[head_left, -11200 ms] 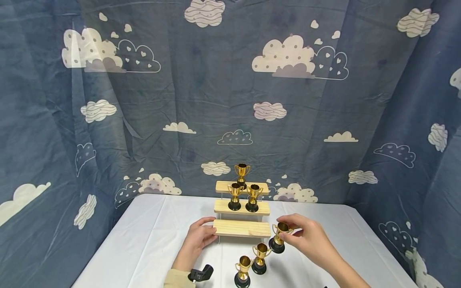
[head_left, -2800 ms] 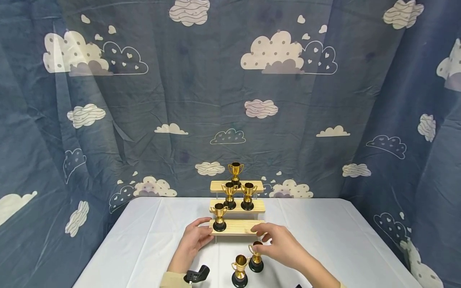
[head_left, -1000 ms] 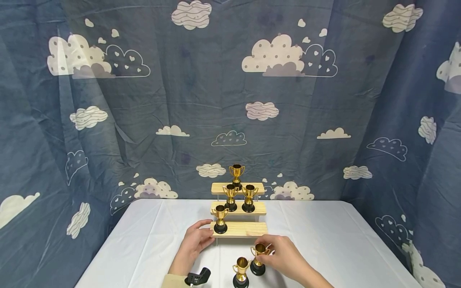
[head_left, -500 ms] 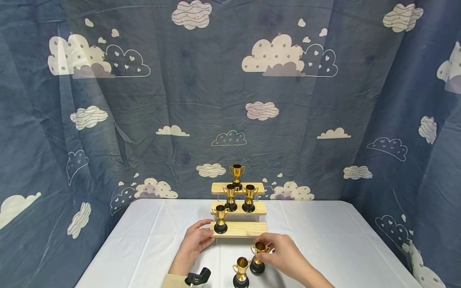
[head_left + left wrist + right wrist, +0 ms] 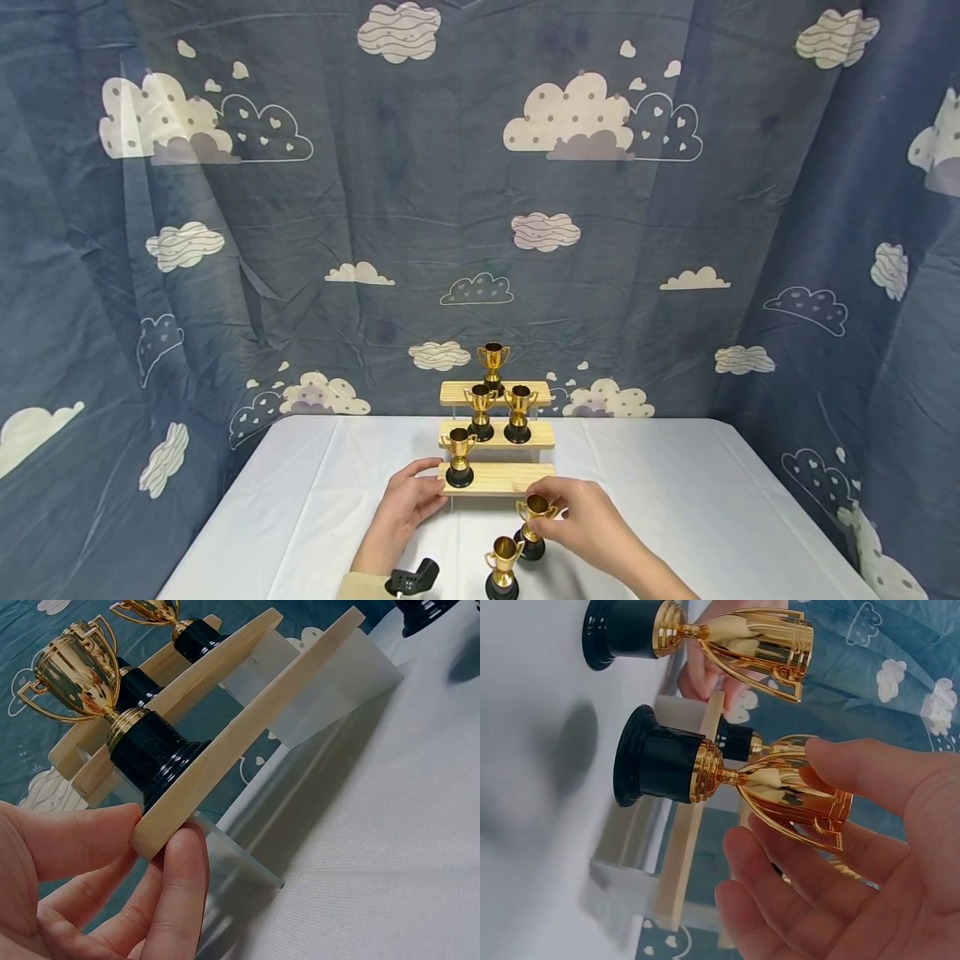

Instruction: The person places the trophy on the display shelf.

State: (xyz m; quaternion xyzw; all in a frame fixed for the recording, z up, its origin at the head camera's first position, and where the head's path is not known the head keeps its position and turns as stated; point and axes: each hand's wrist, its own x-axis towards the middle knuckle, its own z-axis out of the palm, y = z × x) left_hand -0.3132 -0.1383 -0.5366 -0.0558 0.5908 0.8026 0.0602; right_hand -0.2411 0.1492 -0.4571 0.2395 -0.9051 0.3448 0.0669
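Note:
My left hand point(image 5: 405, 504) pinches the left end of the lowest wooden shelf point(image 5: 495, 478) between thumb and fingers, as the left wrist view also shows. With thumb and fingertips my right hand point(image 5: 588, 518) grips a small gold trophy cup point(image 5: 769, 787) by its bowl. Its black base point(image 5: 656, 757) hangs just off the table, in front of the lowest shelf's right half. Another gold trophy cup point(image 5: 503, 567) stands upright nearer the front, left of the held one. On that shelf's left end sits a trophy cup point(image 5: 139, 739), close beside my left thumb.
Two trophy cups stand side by side on the middle shelf point(image 5: 497, 434), and one trophy cup point(image 5: 492, 367) stands on the top shelf point(image 5: 457, 392). Clear supports hold the shelves up. White cloth covers the table point(image 5: 660, 492); a cloud-patterned blue curtain point(image 5: 480, 192) surrounds it.
A trophy cup has come onto the lowest shelf's left end since the oldest frame. Over the last second my right hand has raised another cup slightly towards the shelf. My left hand stays put.

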